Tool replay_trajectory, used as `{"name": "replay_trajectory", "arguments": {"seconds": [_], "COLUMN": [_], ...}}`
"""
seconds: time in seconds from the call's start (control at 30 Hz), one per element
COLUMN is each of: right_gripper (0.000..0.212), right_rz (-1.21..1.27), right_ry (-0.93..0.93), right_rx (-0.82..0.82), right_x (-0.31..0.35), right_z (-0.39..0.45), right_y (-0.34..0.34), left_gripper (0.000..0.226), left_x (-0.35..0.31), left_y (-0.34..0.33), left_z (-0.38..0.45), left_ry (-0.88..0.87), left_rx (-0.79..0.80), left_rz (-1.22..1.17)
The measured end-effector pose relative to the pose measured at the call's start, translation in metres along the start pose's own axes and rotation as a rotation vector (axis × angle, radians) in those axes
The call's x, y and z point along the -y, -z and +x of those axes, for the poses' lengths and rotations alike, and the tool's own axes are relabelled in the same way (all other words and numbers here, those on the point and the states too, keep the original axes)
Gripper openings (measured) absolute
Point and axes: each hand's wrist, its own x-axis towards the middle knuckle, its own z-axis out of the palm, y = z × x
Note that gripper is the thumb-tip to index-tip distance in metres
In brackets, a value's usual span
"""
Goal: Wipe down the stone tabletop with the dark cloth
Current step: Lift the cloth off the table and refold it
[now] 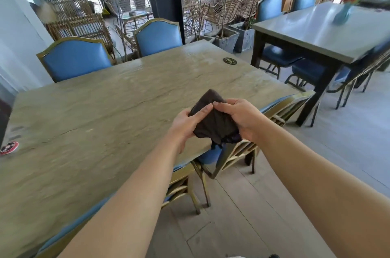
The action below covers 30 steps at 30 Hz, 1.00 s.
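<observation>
The dark cloth is bunched up and held in the air over the near right edge of the stone tabletop. My left hand grips its left side, thumb on top. My right hand grips its right side, its fingertips meeting the left thumb at the top of the cloth. The cloth's lower end hangs just past the table edge. The tabletop is a long beige-grey slab with visible veins and cracks.
A black round number disc lies near the far right corner, a red round sticker at the left edge. Blue padded chairs stand along the far side and under the near edge. A second table stands to the right.
</observation>
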Motion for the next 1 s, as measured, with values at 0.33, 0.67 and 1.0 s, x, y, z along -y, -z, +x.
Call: {"name": "replay_trajectory", "arguments": {"seconds": [0.33,0.67,1.0], "right_gripper": [0.024,0.019,0.035], "right_rz": [0.048,0.059,0.056], "right_ry": [0.092,0.14,-0.055], "right_rx": [-0.109,-0.108,-0.022], "right_x": [0.055,0.078,0.089], "right_z": [0.038,0.08,0.148], "right_y": [0.129,0.258,0.356], "left_gripper": [0.041,0.013,0.031], "left_x": [-0.018,-0.045,-0.064], "left_y": [-0.08,-0.214,-0.289], "left_z": [0.049,0.106,0.205], "left_ry": [-0.014,-0.183,-0.04], "left_rx": [0.126,-0.017,-0.151], "left_rz": [-0.023,-0.304,-0.177]}}
